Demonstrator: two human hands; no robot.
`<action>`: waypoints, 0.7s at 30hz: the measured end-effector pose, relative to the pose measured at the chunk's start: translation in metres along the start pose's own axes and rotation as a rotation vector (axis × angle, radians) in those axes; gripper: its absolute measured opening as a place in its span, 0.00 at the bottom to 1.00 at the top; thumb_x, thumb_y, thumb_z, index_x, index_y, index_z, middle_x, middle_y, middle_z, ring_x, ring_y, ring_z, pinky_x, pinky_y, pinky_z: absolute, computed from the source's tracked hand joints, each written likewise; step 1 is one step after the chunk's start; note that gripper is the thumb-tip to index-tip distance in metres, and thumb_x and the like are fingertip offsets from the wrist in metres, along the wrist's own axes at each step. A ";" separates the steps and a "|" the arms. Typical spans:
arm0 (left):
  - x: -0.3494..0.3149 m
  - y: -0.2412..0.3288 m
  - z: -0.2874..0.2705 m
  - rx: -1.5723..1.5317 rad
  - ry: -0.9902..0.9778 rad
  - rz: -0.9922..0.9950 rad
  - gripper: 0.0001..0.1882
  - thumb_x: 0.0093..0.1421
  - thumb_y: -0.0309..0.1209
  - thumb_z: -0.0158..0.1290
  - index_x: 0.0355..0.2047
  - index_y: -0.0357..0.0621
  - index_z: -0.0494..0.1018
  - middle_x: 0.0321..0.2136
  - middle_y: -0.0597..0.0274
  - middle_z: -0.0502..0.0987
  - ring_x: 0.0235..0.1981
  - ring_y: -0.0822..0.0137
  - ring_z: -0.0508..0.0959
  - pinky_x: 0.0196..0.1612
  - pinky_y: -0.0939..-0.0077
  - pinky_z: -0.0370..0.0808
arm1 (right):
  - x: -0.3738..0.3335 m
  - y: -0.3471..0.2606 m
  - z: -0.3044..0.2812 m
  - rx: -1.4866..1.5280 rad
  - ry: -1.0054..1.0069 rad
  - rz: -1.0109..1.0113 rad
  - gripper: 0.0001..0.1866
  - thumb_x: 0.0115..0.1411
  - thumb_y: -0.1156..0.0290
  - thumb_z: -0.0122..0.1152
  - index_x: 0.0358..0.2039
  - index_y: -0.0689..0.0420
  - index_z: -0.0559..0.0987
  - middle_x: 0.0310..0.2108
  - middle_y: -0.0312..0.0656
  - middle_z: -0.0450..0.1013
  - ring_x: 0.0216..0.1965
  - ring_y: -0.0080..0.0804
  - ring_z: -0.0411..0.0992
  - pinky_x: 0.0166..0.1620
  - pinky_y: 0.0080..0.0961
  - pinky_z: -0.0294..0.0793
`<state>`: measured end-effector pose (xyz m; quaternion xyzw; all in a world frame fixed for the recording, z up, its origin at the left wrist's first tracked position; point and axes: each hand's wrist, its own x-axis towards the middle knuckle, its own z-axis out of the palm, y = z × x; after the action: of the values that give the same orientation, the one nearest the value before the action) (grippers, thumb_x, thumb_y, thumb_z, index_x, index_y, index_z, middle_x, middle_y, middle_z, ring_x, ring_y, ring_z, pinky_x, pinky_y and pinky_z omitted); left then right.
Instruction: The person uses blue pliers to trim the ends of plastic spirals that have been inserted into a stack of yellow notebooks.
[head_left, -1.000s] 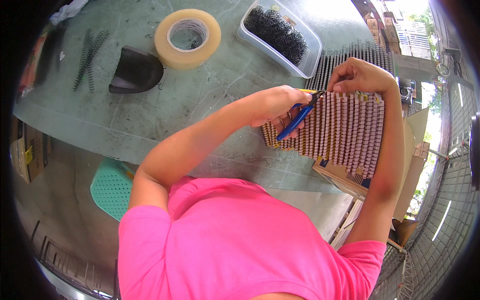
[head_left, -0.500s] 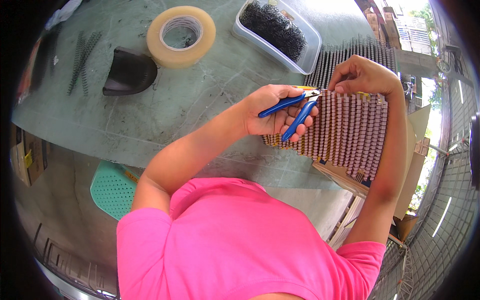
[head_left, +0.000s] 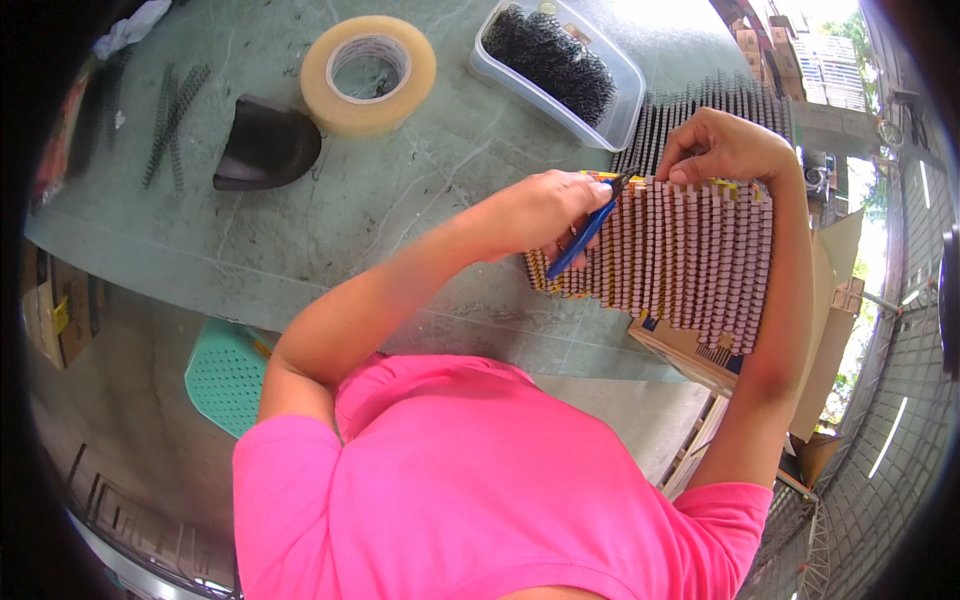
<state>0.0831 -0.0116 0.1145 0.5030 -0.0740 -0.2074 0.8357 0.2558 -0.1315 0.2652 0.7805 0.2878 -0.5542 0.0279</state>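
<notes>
A pair of blue-handled wire cutters [head_left: 582, 240] is gripped in my left hand [head_left: 545, 208], now turned with its back upward. The dark jaws sit at the upper edge of a stack of spiral-bound books [head_left: 690, 260], whose pale pinkish coils lie in rows. At that same edge my right hand [head_left: 725, 146] pinches thumb and fingers together, just right of the cutter tips. Whatever lies between those fingers is too small to make out. Behind the right hand stand rows of black coils [head_left: 690, 105].
At the back is a clear plastic box [head_left: 635, 105] heaped with loose black coils [head_left: 555, 70]. A tape roll [head_left: 420, 85], a black curved piece [head_left: 265, 145] and loose coils [head_left: 172, 120] lie leftward. A green perforated stool [head_left: 225, 375] and a cardboard box [head_left: 680, 350] sit below the table.
My left hand has rolled over from palm up to back up, and the cutter handles have come closer together. My right hand stays pinched at almost the same spot.
</notes>
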 end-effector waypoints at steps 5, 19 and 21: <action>-0.003 -0.005 0.006 -0.682 -0.249 -0.232 0.22 0.63 0.45 0.36 0.40 0.36 0.65 0.34 0.46 0.73 0.32 0.51 0.77 0.34 0.59 0.76 | 0.003 -0.004 0.000 0.004 0.008 -0.007 0.14 0.50 0.69 0.63 0.33 0.66 0.78 0.25 0.40 0.76 0.27 0.21 0.72 0.34 0.17 0.72; -0.005 -0.004 0.014 -0.918 -0.254 -0.262 0.20 0.64 0.41 0.29 0.37 0.36 0.65 0.33 0.43 0.73 0.34 0.46 0.76 0.39 0.52 0.74 | 0.004 -0.005 0.003 -0.042 0.049 -0.007 0.13 0.48 0.70 0.64 0.32 0.65 0.80 0.25 0.40 0.76 0.26 0.20 0.73 0.34 0.17 0.72; -0.003 -0.007 0.012 -0.947 -0.288 -0.254 0.21 0.64 0.41 0.28 0.37 0.36 0.65 0.33 0.44 0.74 0.34 0.48 0.77 0.38 0.53 0.74 | 0.005 -0.005 0.004 -0.048 0.052 -0.014 0.13 0.48 0.69 0.64 0.32 0.65 0.80 0.25 0.40 0.77 0.26 0.21 0.73 0.35 0.17 0.72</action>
<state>0.0747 -0.0226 0.1144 0.0403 -0.0246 -0.3851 0.9217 0.2513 -0.1261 0.2606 0.7919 0.3070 -0.5268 0.0350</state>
